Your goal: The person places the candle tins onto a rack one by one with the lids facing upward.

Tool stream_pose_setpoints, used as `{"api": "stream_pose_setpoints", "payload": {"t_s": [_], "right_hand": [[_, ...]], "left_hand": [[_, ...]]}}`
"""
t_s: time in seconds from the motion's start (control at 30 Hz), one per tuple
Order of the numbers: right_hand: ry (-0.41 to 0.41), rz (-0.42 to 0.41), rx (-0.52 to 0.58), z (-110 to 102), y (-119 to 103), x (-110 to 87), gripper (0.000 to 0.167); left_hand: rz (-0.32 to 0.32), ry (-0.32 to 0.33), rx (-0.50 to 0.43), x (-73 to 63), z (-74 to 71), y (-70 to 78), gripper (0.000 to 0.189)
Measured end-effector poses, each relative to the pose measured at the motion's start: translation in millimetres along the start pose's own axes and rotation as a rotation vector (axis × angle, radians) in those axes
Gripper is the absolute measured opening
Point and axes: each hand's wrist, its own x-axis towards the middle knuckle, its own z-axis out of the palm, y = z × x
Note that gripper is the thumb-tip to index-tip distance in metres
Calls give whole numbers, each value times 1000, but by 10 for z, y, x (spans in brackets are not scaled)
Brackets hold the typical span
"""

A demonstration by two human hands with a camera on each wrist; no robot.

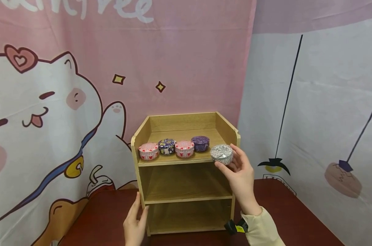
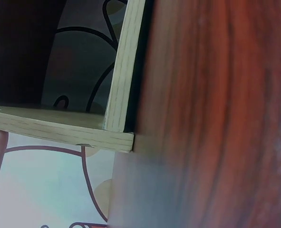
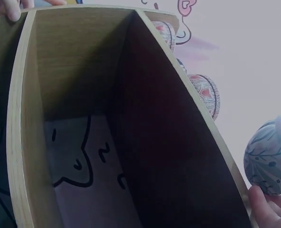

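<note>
My right hand (image 1: 242, 176) pinches a round tin (image 1: 222, 154) with a grey-white leaf pattern between thumb and fingers, at the right front edge of the top shelf. Four fingers and thumb are partly hidden by the tin in the right wrist view. The wooden shelf unit (image 1: 189, 198) stands upright on the table. With thumb and fingers on either side of its left panel, my left hand (image 1: 135, 220) holds it low down. On the top board sit a pink tin (image 1: 148, 151), a blue-and-yellow tin (image 1: 167, 146), another pink tin (image 1: 184, 149) and a purple tin (image 1: 200, 144).
Raised wooden walls edge the top board at the sides and back. Below are two open compartments. The dark red table (image 1: 290, 215) spreads to both sides, with a printed curtain (image 1: 186, 68) behind. A black strap device (image 1: 236, 227) sits on the right wrist.
</note>
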Motion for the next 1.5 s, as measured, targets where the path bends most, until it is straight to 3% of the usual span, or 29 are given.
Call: {"api": "stream_pose_setpoints", "payload": {"t_s": [1.1, 1.5], "right_hand": [[24, -131, -448, 23, -35, 122, 70], [-12, -163, -536, 49, -40, 149, 68]], "left_hand": [[19, 12, -19, 0, 15, -16, 77], [22, 5, -14, -6, 15, -35, 80]]}}
